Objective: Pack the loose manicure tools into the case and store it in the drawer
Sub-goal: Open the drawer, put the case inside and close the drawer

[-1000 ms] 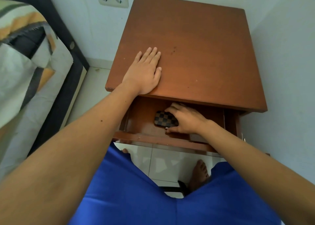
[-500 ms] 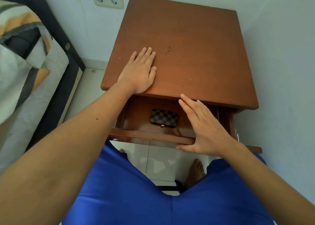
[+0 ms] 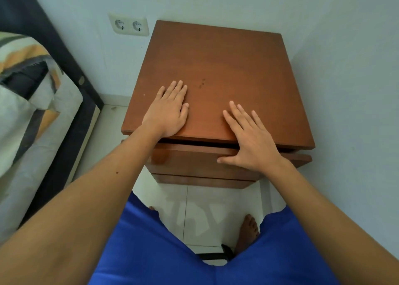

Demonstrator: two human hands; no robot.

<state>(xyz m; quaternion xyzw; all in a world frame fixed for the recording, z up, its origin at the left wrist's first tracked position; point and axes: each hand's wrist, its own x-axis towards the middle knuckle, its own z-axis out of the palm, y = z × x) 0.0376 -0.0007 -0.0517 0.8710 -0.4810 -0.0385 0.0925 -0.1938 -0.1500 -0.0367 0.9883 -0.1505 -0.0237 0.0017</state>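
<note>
Pushed nearly shut since before, drawer point(image 3: 200, 157) now hides the case. Right hand point(image 3: 250, 142) lies flat, fingers straight, across its front; left hand point(image 3: 167, 114) flat on nightstand point(image 3: 226, 68).

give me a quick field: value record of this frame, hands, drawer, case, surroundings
left hand: flat, palm down on the nightstand top, near its front left edge
right hand: fingers straight over the top's front edge, thumb against the drawer front
drawer: nearly shut, thin dark gap under the top
manicure case: not visible
lower drawer front: closed
wall socket: double, left of the nightstand
bed: at left, patterned bedding
floor: light tiles, bare foot visible
</note>
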